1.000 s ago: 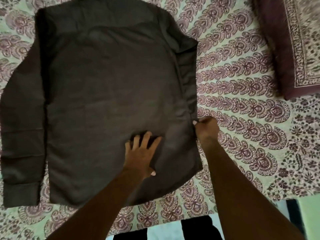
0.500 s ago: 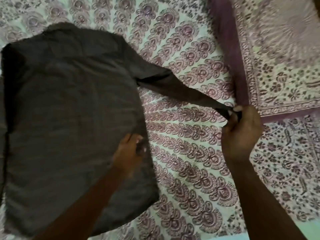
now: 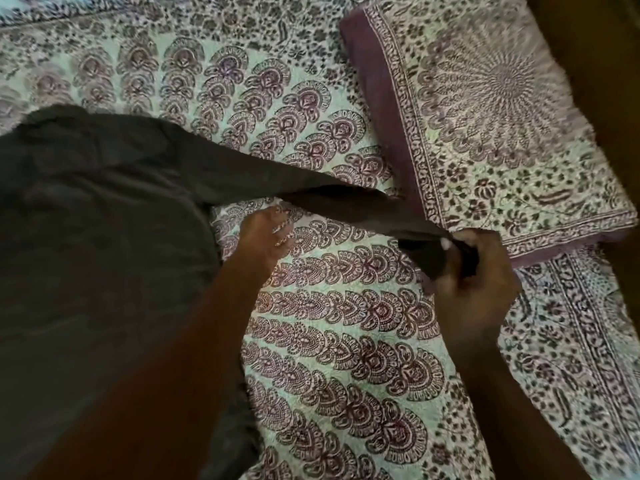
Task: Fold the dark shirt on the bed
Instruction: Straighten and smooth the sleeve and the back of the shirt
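Bed with a patterned cover, as we see it from above.

We see the bed (image 3: 346, 341) spread in a maroon-and-mint print; the dark shirt (image 3: 97, 244) lies on its left part, and a matching pillow (image 3: 491, 126) rests at upper right.

the left hand (image 3: 265, 233) lies palm down with fingers loosely spread, its forearm reaching in from the lower left. the right hand (image 3: 474, 268) is curled closed, pinching dark cloth, though blur seems to hide the exact finger placement.
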The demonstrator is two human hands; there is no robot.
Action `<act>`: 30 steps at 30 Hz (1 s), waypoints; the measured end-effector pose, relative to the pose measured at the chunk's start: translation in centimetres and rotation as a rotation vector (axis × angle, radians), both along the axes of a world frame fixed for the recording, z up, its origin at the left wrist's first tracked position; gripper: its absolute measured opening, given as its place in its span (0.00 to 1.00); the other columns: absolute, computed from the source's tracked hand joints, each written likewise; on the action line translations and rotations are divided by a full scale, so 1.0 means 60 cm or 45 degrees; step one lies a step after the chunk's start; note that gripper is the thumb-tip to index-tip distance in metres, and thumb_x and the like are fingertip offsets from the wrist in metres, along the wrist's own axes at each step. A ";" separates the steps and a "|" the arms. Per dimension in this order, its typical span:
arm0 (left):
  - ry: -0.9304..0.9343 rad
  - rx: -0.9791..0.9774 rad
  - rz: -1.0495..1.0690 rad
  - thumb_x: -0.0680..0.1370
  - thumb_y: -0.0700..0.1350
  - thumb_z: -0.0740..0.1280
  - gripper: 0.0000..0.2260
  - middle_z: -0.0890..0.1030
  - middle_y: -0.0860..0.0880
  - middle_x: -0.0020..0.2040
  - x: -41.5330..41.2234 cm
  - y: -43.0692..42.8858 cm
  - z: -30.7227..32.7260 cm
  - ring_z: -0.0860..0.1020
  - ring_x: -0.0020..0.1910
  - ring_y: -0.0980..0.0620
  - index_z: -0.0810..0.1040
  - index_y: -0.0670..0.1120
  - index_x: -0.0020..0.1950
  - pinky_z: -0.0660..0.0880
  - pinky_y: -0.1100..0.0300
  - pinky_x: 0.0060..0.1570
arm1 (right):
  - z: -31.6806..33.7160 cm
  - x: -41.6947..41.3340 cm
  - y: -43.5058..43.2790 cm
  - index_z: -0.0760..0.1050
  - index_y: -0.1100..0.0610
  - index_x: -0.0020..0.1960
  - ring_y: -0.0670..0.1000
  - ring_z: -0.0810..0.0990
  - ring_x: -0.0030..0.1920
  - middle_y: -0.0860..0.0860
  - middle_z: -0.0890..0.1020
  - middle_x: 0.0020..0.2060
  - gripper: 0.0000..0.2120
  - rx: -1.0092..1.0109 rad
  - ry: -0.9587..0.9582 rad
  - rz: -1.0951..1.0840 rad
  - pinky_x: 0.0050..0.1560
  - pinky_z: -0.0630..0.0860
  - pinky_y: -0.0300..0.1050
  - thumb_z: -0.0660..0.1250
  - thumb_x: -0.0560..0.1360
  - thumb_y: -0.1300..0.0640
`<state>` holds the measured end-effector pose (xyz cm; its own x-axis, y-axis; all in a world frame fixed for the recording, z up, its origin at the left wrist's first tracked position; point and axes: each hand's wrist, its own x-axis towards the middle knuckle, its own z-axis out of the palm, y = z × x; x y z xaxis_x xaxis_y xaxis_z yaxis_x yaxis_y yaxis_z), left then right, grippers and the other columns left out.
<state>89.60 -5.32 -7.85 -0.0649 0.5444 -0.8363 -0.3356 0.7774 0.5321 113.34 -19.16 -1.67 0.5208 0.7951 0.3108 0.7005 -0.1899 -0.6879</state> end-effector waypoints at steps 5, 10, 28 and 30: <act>-0.184 -0.024 0.172 0.84 0.54 0.63 0.12 0.80 0.45 0.44 0.000 0.031 -0.004 0.79 0.41 0.48 0.75 0.45 0.50 0.76 0.53 0.47 | 0.012 0.019 0.039 0.78 0.65 0.51 0.56 0.75 0.48 0.59 0.81 0.45 0.07 0.111 -0.358 0.188 0.49 0.67 0.47 0.66 0.76 0.73; -0.370 -0.010 0.081 0.81 0.62 0.62 0.29 0.82 0.38 0.64 0.020 0.049 -0.008 0.80 0.63 0.39 0.64 0.41 0.71 0.74 0.42 0.61 | -0.041 0.029 0.014 0.72 0.55 0.56 0.55 0.76 0.54 0.56 0.82 0.51 0.14 -0.096 -0.651 0.611 0.57 0.67 0.56 0.61 0.71 0.66; 0.819 0.263 -0.521 0.70 0.44 0.76 0.17 0.80 0.42 0.54 0.123 -0.036 -0.081 0.80 0.52 0.42 0.72 0.46 0.53 0.79 0.48 0.55 | -0.130 -0.021 0.013 0.55 0.55 0.82 0.63 0.55 0.80 0.61 0.59 0.80 0.48 -1.218 -0.361 0.457 0.73 0.62 0.68 0.79 0.71 0.53; 0.771 0.287 -0.531 0.72 0.40 0.75 0.15 0.79 0.46 0.47 0.121 -0.039 -0.083 0.78 0.44 0.49 0.72 0.44 0.53 0.77 0.57 0.48 | -0.129 -0.032 0.042 0.45 0.52 0.83 0.63 0.51 0.80 0.61 0.57 0.80 0.55 -1.365 -0.365 0.429 0.73 0.58 0.69 0.79 0.71 0.52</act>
<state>96.87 -7.63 -12.84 -0.2285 0.7773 -0.5862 0.3620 0.6268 0.6900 111.39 -16.67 -9.42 0.2521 0.8071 -0.5338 0.9307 -0.3534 -0.0949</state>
